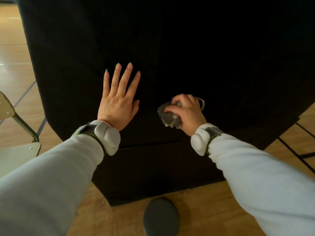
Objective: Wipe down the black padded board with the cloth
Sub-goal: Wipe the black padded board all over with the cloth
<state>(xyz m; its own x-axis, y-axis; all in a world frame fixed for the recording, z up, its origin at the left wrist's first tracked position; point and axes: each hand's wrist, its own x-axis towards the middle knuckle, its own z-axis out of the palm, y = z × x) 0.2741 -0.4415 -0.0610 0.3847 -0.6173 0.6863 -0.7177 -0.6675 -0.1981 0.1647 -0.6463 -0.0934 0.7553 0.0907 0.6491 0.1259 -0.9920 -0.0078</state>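
Observation:
The black padded board [187,48] fills most of the view and stands upright on the wooden floor. My left hand [119,97] lies flat against it with fingers straight and spread, pointing up. To its right, my right hand [186,111] grips a crumpled grey cloth [167,116] and holds it against the board's surface. A loop of the cloth sticks out behind the knuckles. Both wrists carry white and grey bands over pale sleeves.
A pale chair [12,126] with a metal frame stands at the left. A round dark grey stool seat [161,217] sits on the floor at the bottom centre. Black metal legs [296,147] show at the right. A seam [150,144] crosses the board low down.

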